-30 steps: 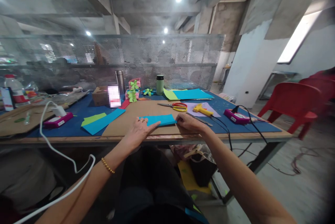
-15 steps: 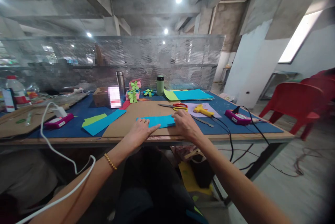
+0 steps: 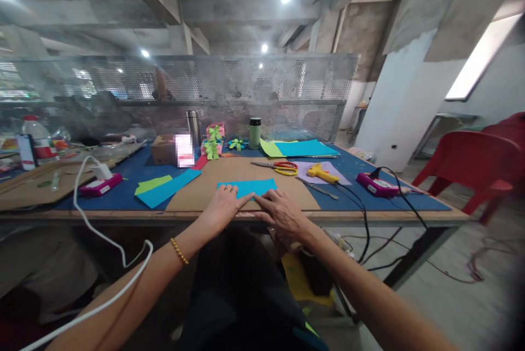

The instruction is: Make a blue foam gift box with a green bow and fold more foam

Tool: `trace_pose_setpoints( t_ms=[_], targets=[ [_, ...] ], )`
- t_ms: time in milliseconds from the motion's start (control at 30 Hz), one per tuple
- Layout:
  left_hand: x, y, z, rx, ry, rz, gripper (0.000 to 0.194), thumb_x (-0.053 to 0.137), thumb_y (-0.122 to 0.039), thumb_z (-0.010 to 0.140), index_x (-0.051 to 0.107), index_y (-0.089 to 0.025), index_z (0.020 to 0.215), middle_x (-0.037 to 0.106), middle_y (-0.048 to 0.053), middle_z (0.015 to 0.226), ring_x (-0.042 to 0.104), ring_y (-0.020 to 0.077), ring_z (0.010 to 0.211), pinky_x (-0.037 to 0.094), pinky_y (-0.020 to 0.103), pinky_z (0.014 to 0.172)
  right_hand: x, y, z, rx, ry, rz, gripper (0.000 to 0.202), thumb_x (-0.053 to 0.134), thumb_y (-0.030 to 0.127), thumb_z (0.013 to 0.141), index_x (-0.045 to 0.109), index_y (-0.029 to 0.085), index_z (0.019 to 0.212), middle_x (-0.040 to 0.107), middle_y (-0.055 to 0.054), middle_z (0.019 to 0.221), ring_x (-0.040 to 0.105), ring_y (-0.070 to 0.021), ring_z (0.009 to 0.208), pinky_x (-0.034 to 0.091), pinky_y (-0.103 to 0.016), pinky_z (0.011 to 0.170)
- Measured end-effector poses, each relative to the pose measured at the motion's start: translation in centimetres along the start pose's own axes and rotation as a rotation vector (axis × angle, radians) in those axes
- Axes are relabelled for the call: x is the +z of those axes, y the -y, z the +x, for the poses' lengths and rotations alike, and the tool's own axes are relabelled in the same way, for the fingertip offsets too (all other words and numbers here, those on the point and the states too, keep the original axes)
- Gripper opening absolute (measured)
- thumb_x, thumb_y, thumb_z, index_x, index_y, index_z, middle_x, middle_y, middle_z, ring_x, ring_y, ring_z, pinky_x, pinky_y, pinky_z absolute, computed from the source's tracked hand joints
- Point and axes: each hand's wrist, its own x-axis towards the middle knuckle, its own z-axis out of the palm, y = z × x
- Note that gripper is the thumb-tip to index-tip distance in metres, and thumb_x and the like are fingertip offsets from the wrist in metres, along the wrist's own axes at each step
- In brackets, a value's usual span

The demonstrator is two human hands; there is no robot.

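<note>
A blue paper strip (image 3: 250, 187) lies on the brown cardboard (image 3: 205, 189) near the table's front edge. My left hand (image 3: 223, 206) presses on its left part, fingers spread with the thumb reaching right. On the lower right part of the strip rests my right hand (image 3: 283, 211), its fingers apart and stretched toward the left thumb. Both hands lie over the strip's near edge, which they partly hide. Behind my right hand are red-and-yellow scissors (image 3: 286, 168), closed on the cardboard.
A yellow glue gun (image 3: 322, 174) lies on purple paper, with tweezers (image 3: 320, 189) nearer me. Blue and green paper (image 3: 168, 188) lies left. Farther back stand a green bottle (image 3: 255, 133), a steel flask (image 3: 192, 126) and a small box (image 3: 162, 150). A white cable hangs across my left arm.
My right hand has moved left and nearer along the strip, from its right end to beside my left thumb. Its fingers have spread. The view has shifted slightly.
</note>
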Motion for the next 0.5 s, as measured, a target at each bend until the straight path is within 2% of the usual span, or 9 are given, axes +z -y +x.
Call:
trace_pose_setpoints(
  t_ms=[67, 200, 300, 400, 500],
  targets=[
    [0.2, 0.0, 0.0, 0.007, -0.016, 0.02, 0.049, 0.045, -0.023, 0.1, 0.044, -0.032, 0.147, 0.064, 0.016, 0.11, 0.059, 0.0297, 0.1, 0.039, 0.039, 0.082, -0.1, 0.2, 0.0, -0.004, -0.003, -0.006, 0.058, 0.037, 0.06, 0.099, 0.049, 0.028, 0.145, 0.059, -0.012, 0.112, 0.052, -0.0256, 0.102, 0.038, -0.038, 0.089],
    [1.1, 0.4, -0.6, -0.021, -0.052, 0.045, 0.042, 0.045, -0.015, 0.098, 0.055, -0.023, 0.138, 0.064, 0.017, 0.112, 0.059, 0.0296, 0.102, 0.042, 0.039, 0.083, -0.3, 0.7, 0.0, 0.009, 0.006, -0.034, 0.058, 0.038, 0.065, 0.097, 0.056, 0.028, 0.139, 0.059, -0.012, 0.111, 0.051, -0.0256, 0.1, 0.037, -0.037, 0.087],
    [1.8, 0.8, -2.2, -0.074, -0.097, 0.054, 0.044, 0.041, -0.009, 0.097, 0.056, -0.018, 0.136, 0.064, 0.018, 0.113, 0.06, 0.0289, 0.102, 0.043, 0.038, 0.082, -0.1, 0.7, 0.1, 0.0, 0.01, -0.076, 0.062, 0.045, 0.068, 0.093, 0.057, 0.026, 0.136, 0.059, -0.012, 0.111, 0.051, -0.0263, 0.098, 0.036, -0.037, 0.084],
    [1.9, 0.6, -3.7, -0.128, -0.144, 0.071, 0.053, 0.039, -0.005, 0.095, 0.049, -0.022, 0.144, 0.063, 0.017, 0.114, 0.06, 0.0286, 0.101, 0.043, 0.04, 0.083, 0.2, 0.6, 0.1, -0.021, 0.002, -0.096, 0.064, 0.05, 0.07, 0.09, 0.057, 0.025, 0.135, 0.059, -0.012, 0.111, 0.05, -0.0264, 0.096, 0.036, -0.036, 0.082],
    [0.9, -0.5, -3.8, -0.168, -0.192, 0.06, 0.05, 0.04, -0.007, 0.095, 0.054, -0.024, 0.14, 0.062, 0.017, 0.12, 0.057, 0.0305, 0.107, 0.04, 0.045, 0.09, 0.3, 0.7, 0.1, -0.017, -0.008, -0.102, 0.064, 0.051, 0.07, 0.089, 0.057, 0.025, 0.134, 0.059, -0.012, 0.11, 0.05, -0.0263, 0.095, 0.035, -0.036, 0.081]
  ],
)
